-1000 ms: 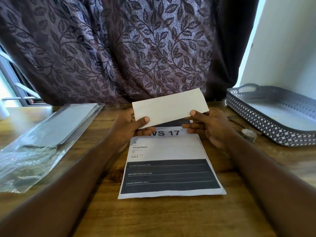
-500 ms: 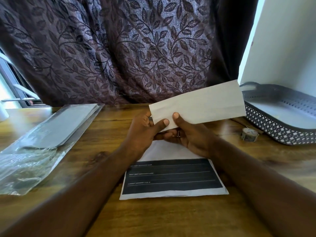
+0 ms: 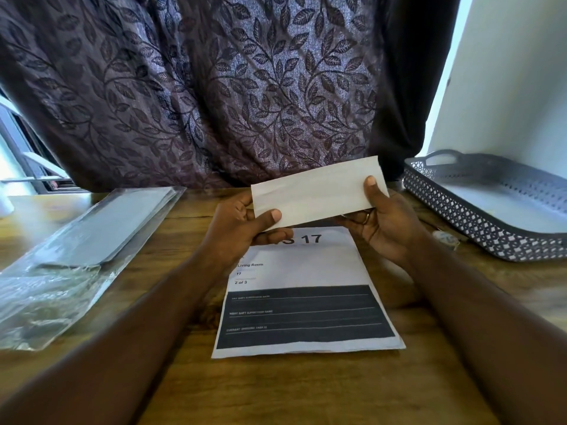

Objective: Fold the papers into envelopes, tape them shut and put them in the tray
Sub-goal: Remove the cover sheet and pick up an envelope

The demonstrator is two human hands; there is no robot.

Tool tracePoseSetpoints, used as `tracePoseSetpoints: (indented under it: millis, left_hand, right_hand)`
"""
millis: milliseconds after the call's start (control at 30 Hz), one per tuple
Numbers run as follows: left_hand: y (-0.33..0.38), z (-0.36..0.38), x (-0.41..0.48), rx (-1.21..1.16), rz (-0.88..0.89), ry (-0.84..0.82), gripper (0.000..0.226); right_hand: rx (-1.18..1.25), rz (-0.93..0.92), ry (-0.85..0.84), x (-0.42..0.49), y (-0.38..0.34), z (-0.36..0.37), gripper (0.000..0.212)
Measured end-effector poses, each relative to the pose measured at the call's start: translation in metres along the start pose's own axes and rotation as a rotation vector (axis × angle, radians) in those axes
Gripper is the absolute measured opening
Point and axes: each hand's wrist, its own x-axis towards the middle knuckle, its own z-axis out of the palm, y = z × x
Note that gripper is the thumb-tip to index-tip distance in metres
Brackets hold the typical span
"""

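1. Fingers (image 3: 271,216) of the left hand (image 3: 233,234) pinch the left end of the folded paper (image 3: 316,194). A crinkly plastic bag (image 3: 76,250) lies far left.
2. It is thin, flat and white, held above a printed sheet (image 3: 300,271) on the wooden tabletop (image 3: 276,394).
3. At its right end the right hand (image 3: 389,225) pinches too. Line up the edges and press the creases hard.
4. Far right sits the holey gray tray (image 3: 460,216).

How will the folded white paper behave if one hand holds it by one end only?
Probably fairly stiff: the folded paper spans flat between the left hand and the right hand, without sagging. Likely light, since thumb pinches at its ends carry it.
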Motion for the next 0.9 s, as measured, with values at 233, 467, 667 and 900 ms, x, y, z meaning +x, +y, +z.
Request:
tracePoseSetpoints:
  millis: [233, 467, 667, 900]
  left_hand:
    - [-0.001, -0.008, 0.004, -0.08, -0.025, 0.138, 0.02]
    - [0.002, 0.002, -0.001, -0.343, 0.052, 0.119, 0.029]
    - [-0.018, 0.035, -0.008, -0.125, 0.006, 0.031, 0.041]
    - [-0.015, 0.025, -0.004, -0.262, -0.002, 0.14, 0.051]
  right_hand:
    - [-0.343, 0.016, 0.007, -0.006, -0.005, -0.007, 0.019]
    - [-0.622, -0.034, -0.129, -0.018, 0.001, 0.019, 0.015]
    - [-0.657, -0.078, -0.21, -0.03, 0.022, 0.047, 0.028]
    - [-0.631, -0.063, -0.258, -0.027, 0.025, 0.05, 0.032]
